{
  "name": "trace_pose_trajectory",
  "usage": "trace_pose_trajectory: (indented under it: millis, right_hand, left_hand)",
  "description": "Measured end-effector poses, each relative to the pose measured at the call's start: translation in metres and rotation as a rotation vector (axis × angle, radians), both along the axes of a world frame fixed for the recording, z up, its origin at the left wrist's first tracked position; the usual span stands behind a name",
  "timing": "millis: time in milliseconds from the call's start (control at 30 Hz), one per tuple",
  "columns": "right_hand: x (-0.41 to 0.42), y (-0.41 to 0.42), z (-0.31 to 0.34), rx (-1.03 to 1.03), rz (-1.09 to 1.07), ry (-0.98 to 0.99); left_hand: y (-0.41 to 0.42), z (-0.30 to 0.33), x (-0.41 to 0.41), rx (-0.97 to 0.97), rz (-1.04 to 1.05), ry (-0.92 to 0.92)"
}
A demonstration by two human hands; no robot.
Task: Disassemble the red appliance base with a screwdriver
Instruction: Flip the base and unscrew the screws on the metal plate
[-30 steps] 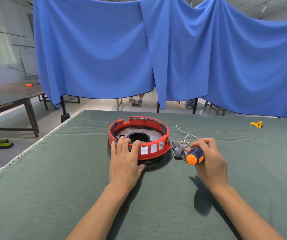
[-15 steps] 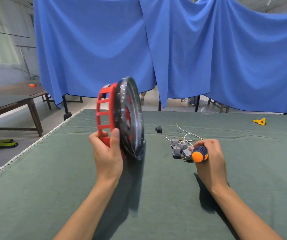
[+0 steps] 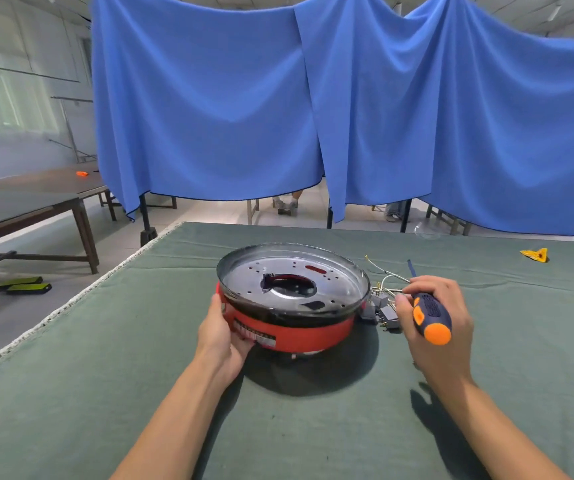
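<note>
- Flipped since the earlier frames, the red appliance base (image 3: 292, 329) now faces you with its metal pan side (image 3: 292, 284) up. One second ago it lay open-side up on the cloth; half a second ago you held it on edge.
- Head view, base: it sits near the middle of the green cloth (image 3: 71, 393), tilted slightly toward you. Whether its underside fully touches the cloth cannot be told.
- Head view, left hand (image 3: 221, 336): your fingers curl around the near-left wall of the base, close to its label, and hold it.
- Head view, right hand (image 3: 434, 317): your fingers wrap the blue-and-orange screwdriver (image 3: 429, 315), orange butt toward you. The hand has barely shifted and stays just right of the base.
- Meaning for the task: the perforated plate and centre opening are now exposed, so any fasteners on this face are likely the next target. No screw head can be made out at this size.
- Loose parts: a cluster of grey connectors with wires (image 3: 381, 306) lies just beside the base, between it and your right hand.
- Surface: a yellow scrap (image 3: 535, 255) lies well apart at the far right.
- Room: blue curtains (image 3: 348, 116) hang behind the table; a wooden bench (image 3: 36, 206) stands at left.
</note>
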State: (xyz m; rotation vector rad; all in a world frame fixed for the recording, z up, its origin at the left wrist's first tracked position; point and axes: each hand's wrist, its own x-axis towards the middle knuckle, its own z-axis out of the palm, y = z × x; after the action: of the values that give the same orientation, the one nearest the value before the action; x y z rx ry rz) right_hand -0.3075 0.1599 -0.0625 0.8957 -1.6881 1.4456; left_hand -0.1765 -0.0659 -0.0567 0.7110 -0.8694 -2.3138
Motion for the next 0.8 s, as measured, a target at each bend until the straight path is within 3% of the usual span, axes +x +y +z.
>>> trace_pose_trajectory:
  millis: [100,200,300,533,667,800]
  right_hand:
    - [0.006,-0.003,0.004,-0.013,0.035,0.02]
    - [0.01,-0.005,0.006,-0.014,0.038,0.027]
    - [0.013,-0.007,0.01,-0.012,0.059,0.057]
    - [0.035,-0.035,0.03,-0.046,0.282,0.126]
    - [0.054,-0.064,0.039,-0.214,0.417,-0.108]
    - [0.065,-0.082,0.059,-0.457,0.539,-0.429]
  left_hand:
    - [0.002,0.003,0.002,-0.094,-0.005,-0.115]
    - [0.005,0.007,0.003,-0.335,0.011,-0.295]
    - [0.012,0.004,0.006,-0.559,0.07,-0.338]
    - [0.013,-0.002,-0.003,-0.593,0.295,-0.277]
    - [0.001,-0.002,-0.001,-0.562,0.376,-0.187]
    - [-0.01,0.006,0.004,-0.459,0.314,-0.143]
